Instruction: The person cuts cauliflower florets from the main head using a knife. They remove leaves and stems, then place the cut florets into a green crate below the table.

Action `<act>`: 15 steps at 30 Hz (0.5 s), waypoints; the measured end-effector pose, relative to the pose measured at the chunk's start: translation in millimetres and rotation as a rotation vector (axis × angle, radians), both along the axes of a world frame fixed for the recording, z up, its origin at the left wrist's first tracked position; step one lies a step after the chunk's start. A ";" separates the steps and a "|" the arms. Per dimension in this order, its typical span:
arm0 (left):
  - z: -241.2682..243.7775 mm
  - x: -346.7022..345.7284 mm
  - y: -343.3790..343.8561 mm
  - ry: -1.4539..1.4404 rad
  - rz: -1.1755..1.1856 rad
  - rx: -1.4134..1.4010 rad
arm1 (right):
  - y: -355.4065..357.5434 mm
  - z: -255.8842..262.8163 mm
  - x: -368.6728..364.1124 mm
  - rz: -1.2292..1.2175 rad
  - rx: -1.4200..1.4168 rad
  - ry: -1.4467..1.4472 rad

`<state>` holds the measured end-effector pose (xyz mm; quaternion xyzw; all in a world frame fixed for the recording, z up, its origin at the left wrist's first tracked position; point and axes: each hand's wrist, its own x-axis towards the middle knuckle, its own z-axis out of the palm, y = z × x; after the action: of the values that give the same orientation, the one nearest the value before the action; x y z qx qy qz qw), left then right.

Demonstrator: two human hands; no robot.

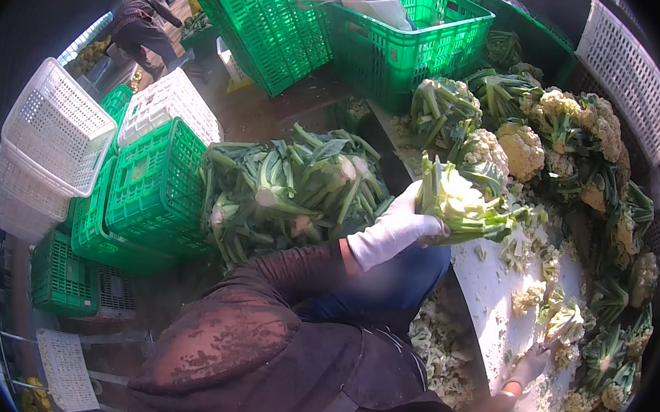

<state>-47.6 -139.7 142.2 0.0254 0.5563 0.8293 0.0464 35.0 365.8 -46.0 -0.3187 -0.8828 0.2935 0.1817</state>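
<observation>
My left hand (402,224), in a white knit glove, grips a cauliflower stalk with cut leaves (462,209) above the near edge of a white work surface (488,284). Lower right, my right hand (530,365), also gloved, is low over the same surface beside loose cauliflower florets (566,324). Whether its fingers hold something is not clear. Cut florets and crumbs are scattered around it. Whole cauliflower heads (520,151) with leaves are piled along the far and right sides of the surface.
A heap of cauliflower leaves and stalks (290,188) lies to the left. Green plastic crates (155,185) and white ones (60,129) are stacked farther left. More green crates (405,48) stand ahead. Florets (440,357) lie below the surface's near edge. Another person (143,25) bends over at the upper left.
</observation>
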 end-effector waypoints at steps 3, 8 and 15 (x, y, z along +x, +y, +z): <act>17.0 8.2 -50.7 0.002 0.163 -0.304 | -36.1 41.5 -4.8 0.000 -0.021 -0.085; 105.4 62.6 -186.6 0.310 0.630 -0.833 | -48.0 58.0 24.7 -0.018 0.097 -0.188; 150.1 90.7 -309.4 0.359 0.456 -2.237 | -71.2 89.8 53.7 -0.089 0.253 -0.336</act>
<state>43.1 -449.1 292.3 -0.0133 0.9701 -0.1533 -0.1876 88.7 294.7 43.8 -0.3763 -0.9155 0.1151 0.0834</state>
